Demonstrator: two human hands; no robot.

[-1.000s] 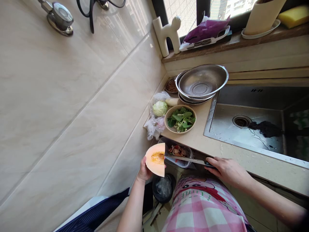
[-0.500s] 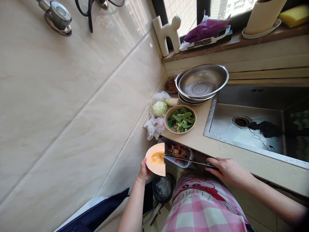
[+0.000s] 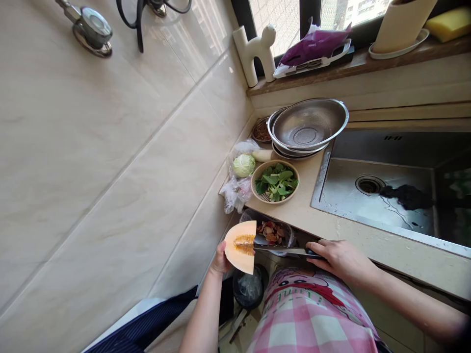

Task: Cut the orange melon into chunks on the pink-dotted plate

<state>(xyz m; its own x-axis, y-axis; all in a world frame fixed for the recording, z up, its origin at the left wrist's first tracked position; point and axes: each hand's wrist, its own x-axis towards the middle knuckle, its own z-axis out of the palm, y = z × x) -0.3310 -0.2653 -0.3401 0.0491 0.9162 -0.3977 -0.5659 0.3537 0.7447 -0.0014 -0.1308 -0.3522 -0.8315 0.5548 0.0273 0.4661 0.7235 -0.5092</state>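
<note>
My left hand [image 3: 221, 260] grips the rounded side of a cut piece of pumpkin [image 3: 233, 240]. Its pale orange flesh faces up, with a hollow of stringy pulp and seeds in the middle. In my right hand [image 3: 338, 260] is the black handle of a kitchen knife [image 3: 281, 249]. The blade points left, and its tip is at the pulp in the hollow. Both are held in front of the counter, close to a plastic-lined scrap bin [image 3: 290, 240] with food peelings [image 3: 271, 231] in it. The far side of the pumpkin is hidden.
On the counter stand a basket of leafy greens [image 3: 275, 182], a cabbage [image 3: 244, 165] in plastic and stacked metal colanders [image 3: 305, 125]. A steel sink [image 3: 338, 186] lies to the right, a tiled wall [image 3: 110, 147] to the left. A dark bin [image 3: 248, 289] is below.
The pumpkin has shifted slightly right and down. My right hand has moved left with the knife, whose tip is further into the pulp.
</note>
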